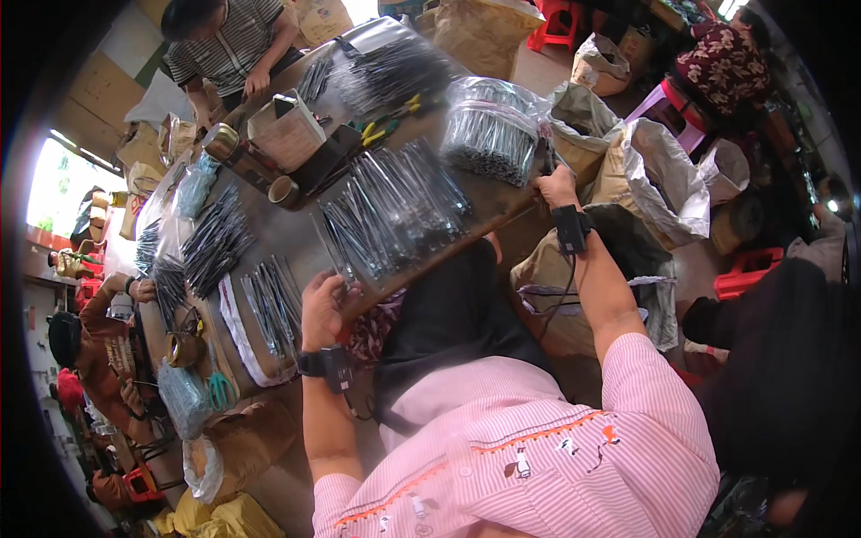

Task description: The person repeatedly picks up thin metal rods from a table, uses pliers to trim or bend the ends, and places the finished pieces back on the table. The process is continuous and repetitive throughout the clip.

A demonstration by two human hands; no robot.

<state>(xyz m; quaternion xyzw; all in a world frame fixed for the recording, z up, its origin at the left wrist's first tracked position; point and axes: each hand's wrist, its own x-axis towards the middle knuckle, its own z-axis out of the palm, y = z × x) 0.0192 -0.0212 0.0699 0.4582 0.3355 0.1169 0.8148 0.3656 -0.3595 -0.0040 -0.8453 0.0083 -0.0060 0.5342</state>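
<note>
My left hand [323, 307] is at the table's near edge, its fingers pinched at the lower end of a thin metal rod [325, 240]. Just beyond it lies a spread row of thin, shiny metal rods [395, 208]. My right hand [558, 186], farther out at the table's right edge, has its fingers closed around a small dark object [549, 160] whose kind I cannot make out. Beside that hand stands a large bundle of rods wrapped in clear plastic [491, 134]. Another group of rods [272, 300] lies left of my left hand.
Mid-table are an open box [285, 134], a thermos flask [224, 143] and yellow-handled pliers [380, 133]. More rods [390, 76] are piled at the far end. Teal-handled scissors [221, 387] lie at the left. Open sacks [662, 179] stand to the right. Co-workers sit across and at left.
</note>
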